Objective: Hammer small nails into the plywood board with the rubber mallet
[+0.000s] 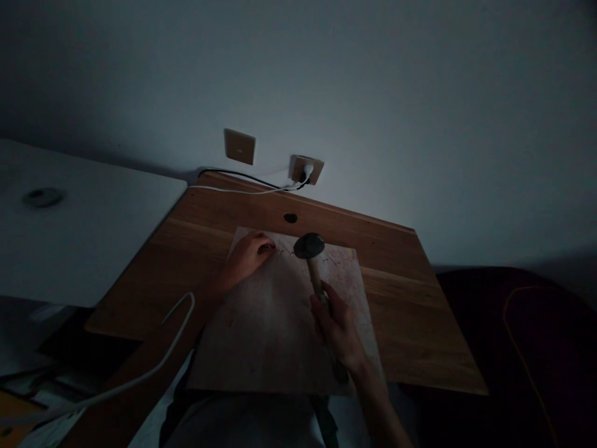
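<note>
My right hand (338,320) grips a hammer (315,274) by its handle. Its dark, rounded head (308,246) is over the far part of a pale wooden board (275,323). Near the board's far left corner, my left hand (250,254) is closed, fingertips pinched together; what they hold, if anything, is too dark to make out. Several thin nails (332,257) seem to stand in a row along the far side of the board, some beside my left fingertips and others to the right of the hammer head.
Under the board is a brown wooden desk (410,323) with a round cable hole (290,218). Plugs sit in a wall socket (306,169), with cables running left. A white surface (93,230) adjoins on the left. A white cable (175,342) loops across my left forearm.
</note>
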The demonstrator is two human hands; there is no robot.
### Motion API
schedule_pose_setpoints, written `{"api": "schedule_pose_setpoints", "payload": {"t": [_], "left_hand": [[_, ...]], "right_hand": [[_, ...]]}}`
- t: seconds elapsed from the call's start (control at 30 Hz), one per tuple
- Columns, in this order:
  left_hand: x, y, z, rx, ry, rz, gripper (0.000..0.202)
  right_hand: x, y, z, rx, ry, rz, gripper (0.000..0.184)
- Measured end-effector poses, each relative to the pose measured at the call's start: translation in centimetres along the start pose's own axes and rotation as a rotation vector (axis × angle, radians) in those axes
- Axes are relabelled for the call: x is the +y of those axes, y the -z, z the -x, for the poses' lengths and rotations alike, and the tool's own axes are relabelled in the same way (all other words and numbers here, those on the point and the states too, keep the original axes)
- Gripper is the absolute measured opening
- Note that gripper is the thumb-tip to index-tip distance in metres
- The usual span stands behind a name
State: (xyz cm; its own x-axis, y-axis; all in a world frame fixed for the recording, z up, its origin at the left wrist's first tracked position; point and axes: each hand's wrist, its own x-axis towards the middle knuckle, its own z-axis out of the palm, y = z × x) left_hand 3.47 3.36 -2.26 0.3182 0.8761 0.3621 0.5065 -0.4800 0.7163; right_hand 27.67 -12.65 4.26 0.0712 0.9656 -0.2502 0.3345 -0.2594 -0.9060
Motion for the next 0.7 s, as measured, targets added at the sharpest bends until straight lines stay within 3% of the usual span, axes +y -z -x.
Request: {"api": "schedule_pose_setpoints", "payload": {"t": [0.17, 0.33, 0.5, 0.7], "left_hand": [[0.1, 0.0, 0.1, 0.034, 0.036, -0.022, 0.017], [0.3, 0.2, 0.2, -0.008, 0.025, -0.012, 0.006], [0.3, 0.1, 0.3, 0.010, 0.050, -0.027, 0.015], [-0.5, -0.5, 0.4, 0.057, 0.048, -0.030, 0.013]], "right_hand": [[-1.4, -1.7, -1.0, -0.068, 0.001, -0.020, 0.065], [-2.5, -2.8, -1.6, -0.102, 0.007, -0.038, 0.066], [-2.6, -3.6, -2.2, -0.111, 0.035, -0.047, 0.056], [-2.3, -4.2, -2.3, -0.111, 0.056, -0.064, 0.061]]}}
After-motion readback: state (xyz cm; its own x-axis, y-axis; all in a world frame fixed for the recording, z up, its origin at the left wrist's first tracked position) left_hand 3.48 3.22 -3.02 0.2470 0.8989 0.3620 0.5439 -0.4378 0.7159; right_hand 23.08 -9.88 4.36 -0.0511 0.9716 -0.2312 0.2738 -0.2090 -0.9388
